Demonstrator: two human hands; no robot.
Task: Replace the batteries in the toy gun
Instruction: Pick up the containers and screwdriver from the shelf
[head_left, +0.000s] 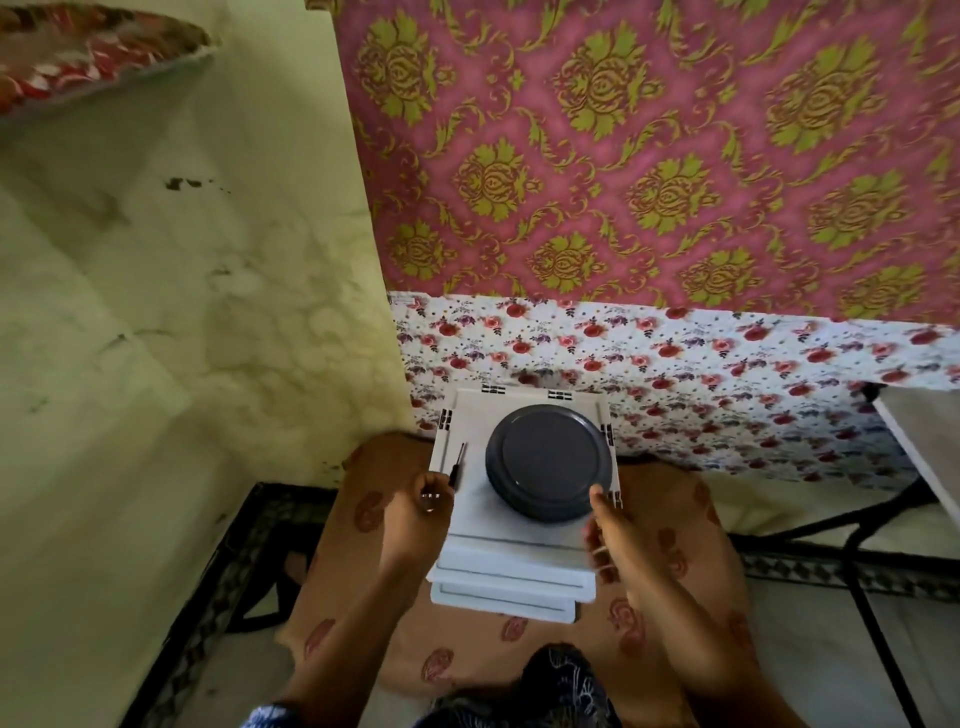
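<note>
Head view: left hand (415, 506) grip is pinching a small shiny thing beside the screwdriver (459, 463); right hand (605, 530) grip is hanging spread near the dark plate (545, 462). Toy gun isn't showing. Risk: stacked white trays (519, 566) are sitting on a lap and could be tipping.

A white tray (519, 530) rests on a brown patterned cushion (467, 649), and on it stand a dark round plate (545, 462) and a small screwdriver (458, 464) near its left edge. The left hand (415, 512) touches the tray's left side beside the screwdriver handle, fingers curled, while the right hand (618, 540) has its fingers straight at the plate's right rim. Behind are a pink and gold wall covering (649, 156) and a floral cloth (701, 374).
</note>
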